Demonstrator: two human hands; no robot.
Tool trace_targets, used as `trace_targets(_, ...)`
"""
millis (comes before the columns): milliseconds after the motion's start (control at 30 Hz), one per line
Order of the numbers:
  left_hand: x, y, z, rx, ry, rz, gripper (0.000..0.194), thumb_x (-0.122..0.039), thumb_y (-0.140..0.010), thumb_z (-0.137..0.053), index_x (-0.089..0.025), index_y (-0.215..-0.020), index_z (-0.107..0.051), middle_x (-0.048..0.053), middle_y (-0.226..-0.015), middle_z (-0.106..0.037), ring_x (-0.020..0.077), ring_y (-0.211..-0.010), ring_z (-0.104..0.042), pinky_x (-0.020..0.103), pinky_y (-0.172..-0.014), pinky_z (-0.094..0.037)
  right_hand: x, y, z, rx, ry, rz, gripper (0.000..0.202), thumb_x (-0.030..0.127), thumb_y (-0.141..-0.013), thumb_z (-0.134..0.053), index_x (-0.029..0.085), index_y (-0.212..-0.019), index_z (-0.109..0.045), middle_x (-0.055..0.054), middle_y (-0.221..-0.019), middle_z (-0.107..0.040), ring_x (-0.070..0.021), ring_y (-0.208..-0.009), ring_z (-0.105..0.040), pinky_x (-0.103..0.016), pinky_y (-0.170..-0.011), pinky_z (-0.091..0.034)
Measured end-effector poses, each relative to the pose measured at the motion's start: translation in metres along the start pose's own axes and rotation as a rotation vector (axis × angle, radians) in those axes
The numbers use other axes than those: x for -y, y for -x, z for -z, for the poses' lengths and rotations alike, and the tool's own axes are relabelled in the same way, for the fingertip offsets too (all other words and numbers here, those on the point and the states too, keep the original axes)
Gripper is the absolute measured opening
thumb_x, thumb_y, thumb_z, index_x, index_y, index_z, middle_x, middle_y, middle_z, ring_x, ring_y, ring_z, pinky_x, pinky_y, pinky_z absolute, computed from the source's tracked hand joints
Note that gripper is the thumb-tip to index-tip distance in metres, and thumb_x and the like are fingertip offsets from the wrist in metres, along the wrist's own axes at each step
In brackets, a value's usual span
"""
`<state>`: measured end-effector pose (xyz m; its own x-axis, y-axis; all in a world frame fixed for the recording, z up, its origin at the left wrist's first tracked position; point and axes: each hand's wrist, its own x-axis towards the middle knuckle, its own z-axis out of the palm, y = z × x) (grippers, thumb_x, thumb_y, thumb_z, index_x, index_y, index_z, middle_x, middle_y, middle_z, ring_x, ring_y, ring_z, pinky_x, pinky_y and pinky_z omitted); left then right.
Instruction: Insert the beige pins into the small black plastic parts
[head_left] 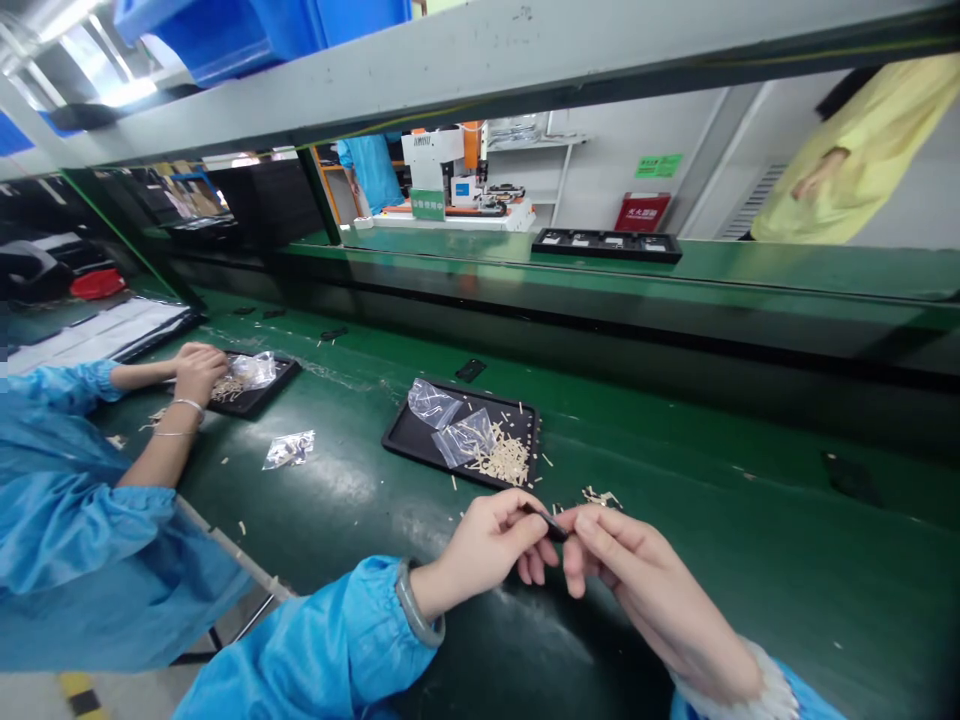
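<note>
A small thin black piece [553, 528] is held between my two hands, above the green table just in front of a black tray [405, 440]. My left hand [495, 540] pinches its left end between thumb and fingers. At its right end, the fingertips of my right hand [626, 560] are closed on it. Clear plastic bags [461, 437] and a pile of small pale strips [506, 458] lie in the tray. More pale strips [600, 497] are heaped on the table just behind my right hand.
At the left, a person in blue sleeves [75, 510] works over another black tray [259, 400]. A small clear bag [290, 450] lies between the trays. Flat black pieces [470, 370] rest farther back. A grey shelf beam [450, 70] crosses above.
</note>
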<state>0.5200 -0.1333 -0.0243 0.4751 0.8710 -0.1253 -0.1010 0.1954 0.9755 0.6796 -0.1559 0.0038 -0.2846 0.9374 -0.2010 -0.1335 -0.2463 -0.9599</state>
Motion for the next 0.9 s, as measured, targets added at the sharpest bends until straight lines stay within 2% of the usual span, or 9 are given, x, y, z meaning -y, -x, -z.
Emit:
trace_targets(233,0.0,-0.001,-0.004,-0.014,0.202,0.111,0.036,-0.047,-0.074,-0.06,-0.012,-0.078,-0.052,0.001,-0.053,-0.06,0.0082,-0.035,-0.051,0.016,-0.032,-0.038,-0.005,-0.002,0.001,0.009,-0.09,-0.036,0.032,0.045,-0.082,-0.055,0.016,-0.095,-0.063,0.001,-0.058,-0.06,-0.0148,-0.053,-0.057,-0.033,-0.062,-0.045)
trace_targets(467,0.004,-0.003,-0.002,0.006,0.215,0.162,0.035,-0.047,-0.078,-0.055,-0.012,-0.077,-0.052,0.001,-0.055,-0.059,0.0078,-0.037,-0.05,0.016,-0.034,-0.036,-0.005,-0.004,0.003,-0.023,0.028,-0.015,0.032,0.043,-0.08,-0.06,0.016,-0.096,-0.064,0.001,-0.058,-0.06,-0.0132,-0.052,-0.056,-0.029,-0.058,-0.045)
trace_targets(533,0.004,-0.002,-0.003,-0.03,0.084,0.063,0.029,-0.042,-0.081,-0.052,-0.013,-0.084,-0.054,0.002,-0.061,-0.06,0.0093,-0.044,-0.053,0.019,-0.04,-0.041,-0.005,-0.004,0.003,-0.036,0.071,-0.01,0.031,0.043,-0.079,-0.06,0.016,-0.094,-0.064,0.0,-0.062,-0.062,-0.0125,-0.052,-0.057,-0.028,-0.056,-0.045)
trace_targets(600,0.003,0.0,-0.003,-0.086,-0.189,-0.126,0.023,-0.034,-0.084,-0.05,-0.015,-0.095,-0.057,0.006,-0.078,-0.064,0.0137,-0.065,-0.06,0.025,-0.059,-0.049,-0.006,-0.005,0.004,-0.049,0.105,0.002,0.031,0.045,-0.079,-0.06,0.016,-0.088,-0.064,-0.001,-0.064,-0.064,-0.0123,-0.052,-0.058,-0.026,-0.055,-0.046)
trace_targets(700,0.005,0.003,-0.002,-0.087,-0.607,-0.331,0.037,-0.023,-0.085,-0.047,-0.019,-0.122,-0.047,0.008,-0.107,-0.06,0.0176,-0.09,-0.057,0.034,-0.085,-0.046,-0.007,-0.015,0.017,-0.122,0.208,0.069,0.031,0.046,-0.076,-0.062,0.015,-0.08,-0.064,-0.002,-0.057,-0.065,-0.0138,-0.051,-0.059,-0.026,-0.053,-0.047)
trace_targets(733,0.007,0.004,-0.001,-0.068,-0.693,-0.341,0.047,-0.022,-0.085,-0.047,-0.02,-0.131,-0.037,0.008,-0.112,-0.058,0.0176,-0.089,-0.056,0.035,-0.086,-0.045,-0.007,-0.021,0.026,-0.175,0.25,0.111,0.032,0.046,-0.076,-0.063,0.015,-0.081,-0.065,-0.002,-0.055,-0.064,-0.0145,-0.051,-0.06,-0.027,-0.053,-0.048)
trace_targets(800,0.01,0.003,0.001,-0.037,-0.802,-0.313,0.063,-0.022,-0.084,-0.048,-0.022,-0.14,-0.019,0.008,-0.115,-0.055,0.017,-0.083,-0.056,0.036,-0.083,-0.047,-0.006,-0.04,0.051,-0.372,0.318,0.23,0.036,0.048,-0.073,-0.064,0.014,-0.085,-0.066,-0.003,-0.057,-0.064,-0.0156,-0.053,-0.061,-0.028,-0.054,-0.05)
trace_targets(833,0.011,0.002,0.002,-0.023,-0.845,-0.301,0.065,-0.023,-0.084,-0.048,-0.022,-0.14,-0.015,0.008,-0.117,-0.054,0.0172,-0.083,-0.056,0.037,-0.082,-0.048,-0.007,-0.05,0.065,-0.459,0.325,0.275,0.039,0.051,-0.075,-0.061,0.015,-0.09,-0.064,-0.004,-0.063,-0.065,-0.0147,-0.055,-0.061,-0.028,-0.058,-0.051)
trace_targets(900,0.012,0.0,0.004,0.012,-0.925,-0.29,0.06,-0.025,-0.085,-0.047,-0.023,-0.138,-0.021,0.009,-0.123,-0.05,0.0186,-0.087,-0.056,0.037,-0.083,-0.048,-0.011,-0.071,0.093,-0.636,0.34,0.35,0.05,0.058,-0.079,-0.049,0.015,-0.103,-0.06,-0.006,-0.079,-0.066,-0.013,-0.057,-0.061,-0.027,-0.057,-0.051)
